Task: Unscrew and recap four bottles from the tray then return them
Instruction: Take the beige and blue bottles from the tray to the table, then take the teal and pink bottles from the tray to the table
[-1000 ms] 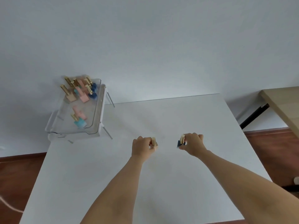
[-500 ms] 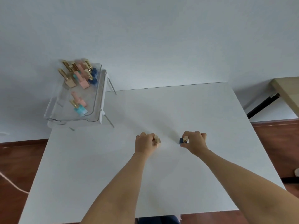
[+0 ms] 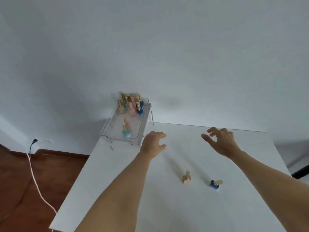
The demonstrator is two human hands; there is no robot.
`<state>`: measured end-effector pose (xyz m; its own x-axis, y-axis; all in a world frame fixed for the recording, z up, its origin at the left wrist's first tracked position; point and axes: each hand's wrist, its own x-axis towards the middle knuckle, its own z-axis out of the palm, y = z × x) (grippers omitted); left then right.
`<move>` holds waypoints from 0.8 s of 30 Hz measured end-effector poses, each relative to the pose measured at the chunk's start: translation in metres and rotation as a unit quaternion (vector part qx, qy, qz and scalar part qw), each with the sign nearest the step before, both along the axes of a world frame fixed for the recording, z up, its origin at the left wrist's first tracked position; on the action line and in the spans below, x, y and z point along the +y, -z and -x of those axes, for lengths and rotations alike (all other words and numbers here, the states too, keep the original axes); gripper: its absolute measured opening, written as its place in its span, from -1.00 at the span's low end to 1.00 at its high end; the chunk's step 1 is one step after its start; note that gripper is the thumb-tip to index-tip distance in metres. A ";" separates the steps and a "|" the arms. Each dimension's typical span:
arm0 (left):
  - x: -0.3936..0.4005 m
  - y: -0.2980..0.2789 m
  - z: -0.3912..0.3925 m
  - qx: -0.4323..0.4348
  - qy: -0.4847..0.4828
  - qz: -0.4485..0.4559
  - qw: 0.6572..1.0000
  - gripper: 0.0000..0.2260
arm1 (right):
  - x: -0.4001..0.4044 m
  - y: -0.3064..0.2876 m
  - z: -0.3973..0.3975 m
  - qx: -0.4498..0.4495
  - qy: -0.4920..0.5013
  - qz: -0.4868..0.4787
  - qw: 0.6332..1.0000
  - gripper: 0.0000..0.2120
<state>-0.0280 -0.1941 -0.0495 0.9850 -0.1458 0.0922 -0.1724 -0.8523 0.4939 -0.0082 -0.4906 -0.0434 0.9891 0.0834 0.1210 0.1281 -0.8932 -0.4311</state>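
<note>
- Two small bottles stand on the white table point(image 3: 192, 215), well on the person's side of the clear tray point(image 3: 142, 124): a beige bottle point(image 3: 187, 178) and, just beside it to the right, a blue bottle point(image 3: 214, 184). Both carry gold caps.
- More bottles stay in the tray: a cluster at its far end and a teal bottle point(image 3: 126, 132) nearer its front lip.
- The left hand point(image 3: 153, 144) hovers close to the tray's front corner, fingers loosely curled and holding nothing.
- The right hand point(image 3: 220, 142) hangs further right of the tray, fingers spread open and empty.
- The bottles look light, hard and smooth, probably glass, so they may tip or slip easily.
- A sensible hold is the squat square body pinched in one hand, with the other twisting the narrow cap.
</note>
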 end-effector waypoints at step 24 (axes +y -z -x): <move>0.160 0.010 -0.035 -0.030 -0.214 -0.032 0.976 -0.65 | 0.273 -0.021 -0.099 0.053 -0.211 0.035 0.975 -0.65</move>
<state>0.0074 -0.0343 -0.0594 0.9502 0.2695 0.1564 0.1780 -0.8815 0.4374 0.0905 -0.2178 -0.0225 0.8712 0.4909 -0.0011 0.4491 -0.7980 -0.4020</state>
